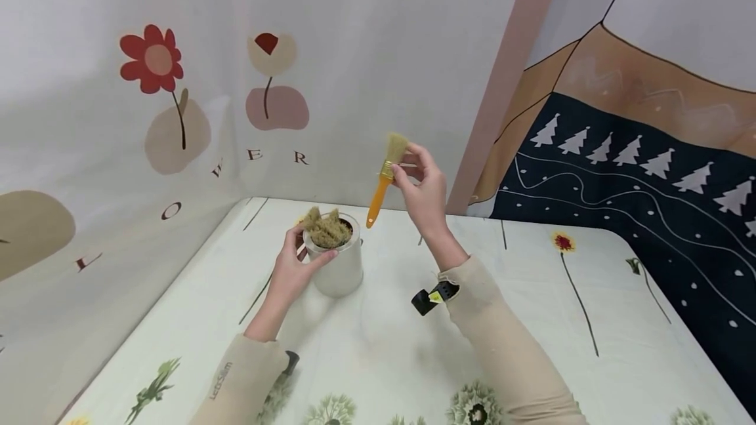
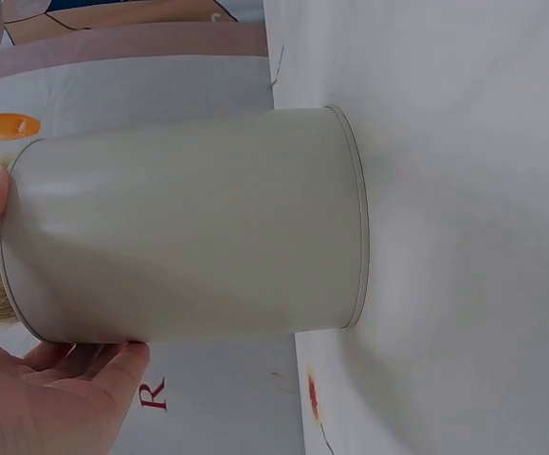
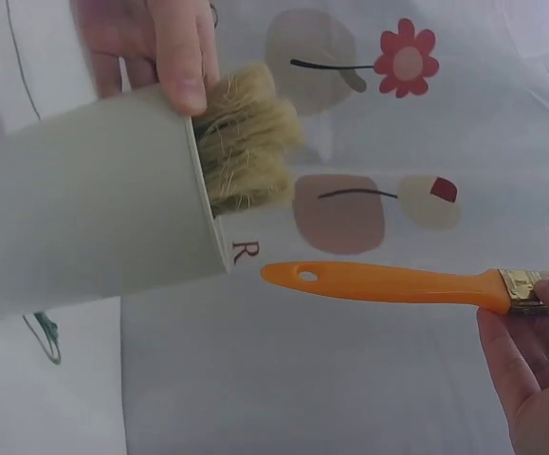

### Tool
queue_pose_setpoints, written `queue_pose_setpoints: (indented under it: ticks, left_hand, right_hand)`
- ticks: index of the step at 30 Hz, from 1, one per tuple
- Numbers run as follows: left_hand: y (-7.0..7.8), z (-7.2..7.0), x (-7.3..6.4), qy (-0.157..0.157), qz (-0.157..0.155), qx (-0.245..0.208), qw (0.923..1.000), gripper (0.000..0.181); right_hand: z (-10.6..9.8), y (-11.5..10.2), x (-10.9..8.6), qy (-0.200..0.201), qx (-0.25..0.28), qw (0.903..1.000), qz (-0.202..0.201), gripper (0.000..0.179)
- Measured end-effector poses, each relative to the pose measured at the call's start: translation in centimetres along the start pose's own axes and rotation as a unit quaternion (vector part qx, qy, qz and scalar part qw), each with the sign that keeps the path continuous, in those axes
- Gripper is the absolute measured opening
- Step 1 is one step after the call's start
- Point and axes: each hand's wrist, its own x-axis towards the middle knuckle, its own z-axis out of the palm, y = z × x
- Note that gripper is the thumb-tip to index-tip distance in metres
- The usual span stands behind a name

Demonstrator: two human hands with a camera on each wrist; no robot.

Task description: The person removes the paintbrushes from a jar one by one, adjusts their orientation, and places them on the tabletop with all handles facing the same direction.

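Note:
A pale cylindrical container [image 1: 338, 269] stands on the table. Tan bristle tufts [image 1: 328, 231] show above its rim; whatever lies below them is hidden inside. My left hand [image 1: 293, 266] holds the container near its top, with the thumb at the rim and the fingers round the far side. Up and to the right, my right hand [image 1: 426, 192] pinches a paintbrush [image 1: 379, 197] by its gold metal band. The brush's bristles point up and its orange handle [image 3: 378, 282] slants down toward the container, apart from the rim in the right wrist view.
A white cloth printed with flowers covers the table [image 1: 378, 346]. Behind it hangs a pale curtain [image 1: 378, 51] with printed flowers and letters. A dark panel with white trees [image 1: 638, 202] is at the right. Both wrists wear dark straps [image 1: 437, 296].

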Motion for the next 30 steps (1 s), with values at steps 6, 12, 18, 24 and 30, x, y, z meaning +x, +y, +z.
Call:
queue_pose_setpoints:
  ticks: [6,12,18,24,30]
  left_hand:
    - [0.0,-0.2,-0.1,-0.001,-0.003,-0.002,1.0,0.088]
    - [0.0,-0.1,-0.2,-0.004,-0.003,-0.005,1.0,0.088]
    - [-0.1,0.1,-0.2,0.0,0.002,-0.011,0.9999,0.088]
    - [0.0,0.2,-0.2,0.006,-0.002,-0.018,0.9998,0.087]
    - [0.1,0.2,-0.3,0.004,-0.005,-0.031,0.9995,0.09]
  right_hand:
    - [-1.3,1.2,0.0,0.0,-0.005,0.9998,0.02,0.041]
    - [-2.4,2.5,0.1,0.01,-0.007,0.9986,0.052,0.042]
    - [-3.4,4.1,-0.2,0.017,-0.005,0.9956,0.092,0.041]
    - [-4.1,5.7,-0.7,0.029,0.005,0.9892,0.143,0.039]
    - [-4.8,7.3,-1.2,0.044,0.005,0.9804,0.192,0.04]
